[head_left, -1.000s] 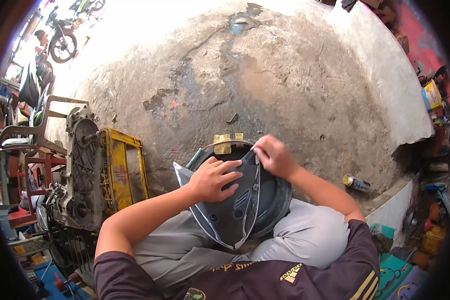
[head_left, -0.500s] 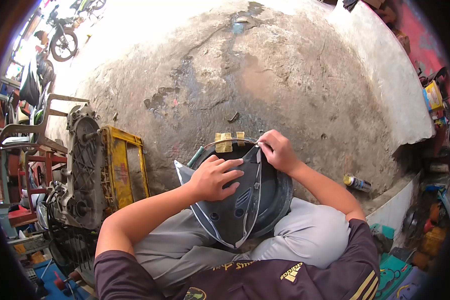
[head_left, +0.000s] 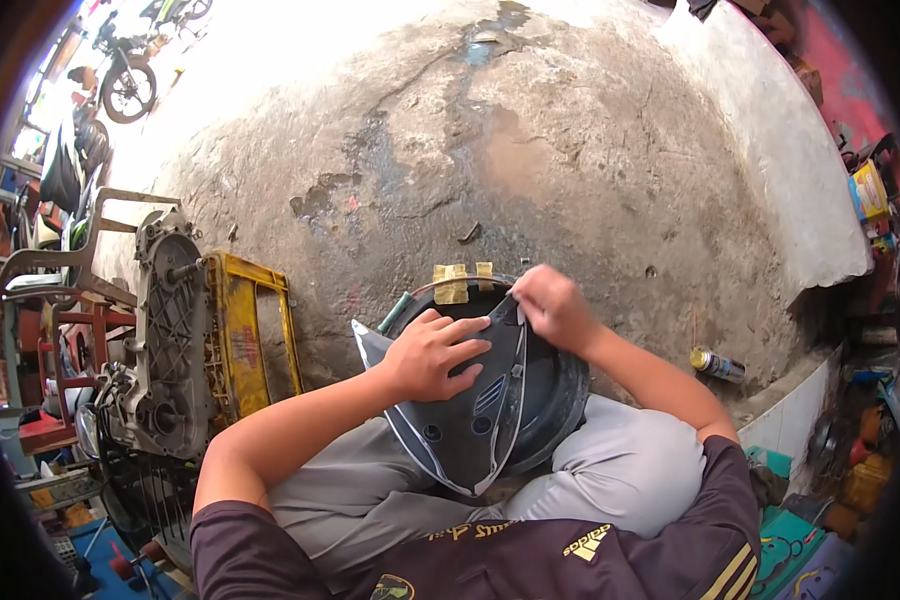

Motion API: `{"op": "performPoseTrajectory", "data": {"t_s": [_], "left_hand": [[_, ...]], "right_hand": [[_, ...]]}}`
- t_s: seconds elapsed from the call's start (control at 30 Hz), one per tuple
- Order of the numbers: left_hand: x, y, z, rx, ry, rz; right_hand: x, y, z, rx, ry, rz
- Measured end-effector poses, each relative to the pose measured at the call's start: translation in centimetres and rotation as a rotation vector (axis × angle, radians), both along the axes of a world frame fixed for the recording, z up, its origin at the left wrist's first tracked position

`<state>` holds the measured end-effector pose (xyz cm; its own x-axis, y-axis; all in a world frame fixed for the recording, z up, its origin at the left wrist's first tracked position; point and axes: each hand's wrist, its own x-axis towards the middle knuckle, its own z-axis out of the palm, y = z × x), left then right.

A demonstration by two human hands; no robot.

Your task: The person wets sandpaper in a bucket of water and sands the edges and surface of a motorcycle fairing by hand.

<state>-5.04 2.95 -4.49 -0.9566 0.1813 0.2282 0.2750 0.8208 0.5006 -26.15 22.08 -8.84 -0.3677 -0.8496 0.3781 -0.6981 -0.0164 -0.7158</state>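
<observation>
A dark plastic motorcycle body panel point(head_left: 470, 425) with whitish edges lies across a round black basin point(head_left: 570, 400) in my lap. My left hand point(head_left: 435, 355) rests on the panel's upper left part, fingers spread. At the panel's top right corner, my right hand point(head_left: 555, 308) is closed in a pinch at the edge, slightly blurred. Whatever its fingertips hold, if anything, is hidden. Yellowish square pieces point(head_left: 451, 286) hang over the basin's far rim, just left of my right hand. A teal strip point(head_left: 396, 312) sits at the rim's left side.
On the left stand a grey metal engine casing point(head_left: 175, 350), a yellow frame point(head_left: 238, 335) and a chair point(head_left: 90, 260). A spray can point(head_left: 717, 365) lies on the concrete floor point(head_left: 590, 180) at right. Tools point(head_left: 790, 555) lie at the lower right. A motorcycle wheel point(head_left: 129, 90) shows far left.
My right hand has turned slightly and shifted a little at the panel's corner, now blurred. My left hand stays in place on the panel.
</observation>
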Motion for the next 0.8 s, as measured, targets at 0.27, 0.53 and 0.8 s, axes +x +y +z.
{"op": "performPoseTrajectory", "data": {"t_s": [0.27, 0.53, 0.8], "left_hand": [[0.0, 0.0, 0.1, -0.015, -0.019, -0.010], [0.0, 0.0, 0.0, -0.002, 0.005, -0.002], [0.0, 0.0, -0.1, 0.005, -0.021, -0.003]], "right_hand": [[0.9, -0.1, 0.4, -0.034, 0.035, 0.117], [0.8, 0.0, 1.5, -0.046, 0.041, 0.161], [1.9, -0.2, 1.9, -0.074, 0.083, 0.179]]}}
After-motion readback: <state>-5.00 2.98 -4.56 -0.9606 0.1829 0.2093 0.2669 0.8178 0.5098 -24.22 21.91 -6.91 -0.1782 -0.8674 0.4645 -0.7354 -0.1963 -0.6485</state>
